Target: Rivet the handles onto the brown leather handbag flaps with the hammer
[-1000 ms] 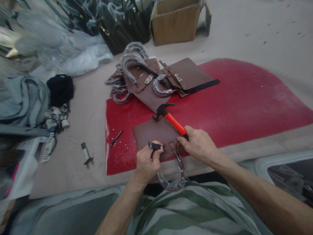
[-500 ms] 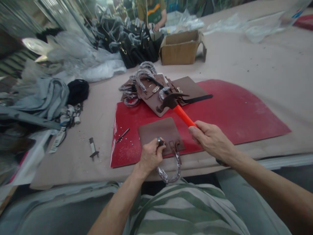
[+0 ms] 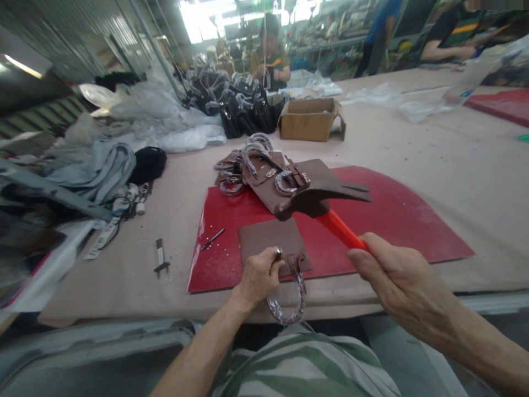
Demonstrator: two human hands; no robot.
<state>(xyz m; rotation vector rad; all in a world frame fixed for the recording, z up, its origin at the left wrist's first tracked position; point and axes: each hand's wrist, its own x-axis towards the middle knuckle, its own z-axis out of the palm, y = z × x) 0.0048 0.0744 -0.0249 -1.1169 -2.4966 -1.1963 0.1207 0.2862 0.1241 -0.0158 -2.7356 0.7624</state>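
My right hand is closed around the orange handle of a claw hammer, raised above the red board. Between the fingers of my left hand a short metal punch stands upright, its lower end hidden by the fingers. It is over a brown leather panel lying flat on the board's front edge. A plastic-wrapped handle is attached to that panel and loops over the table edge towards me.
Brown leather panels with wrapped handles are piled behind. A thin dark rod lies among small pale bits. Left of the board is a small dark tool. A cardboard box and black bags stand farther back; a co-worker is beyond.
The hammer has risen towards me and to the right in my right hand. My left hand keeps the punch on the panel. My view has tilted up, showing more of the room.
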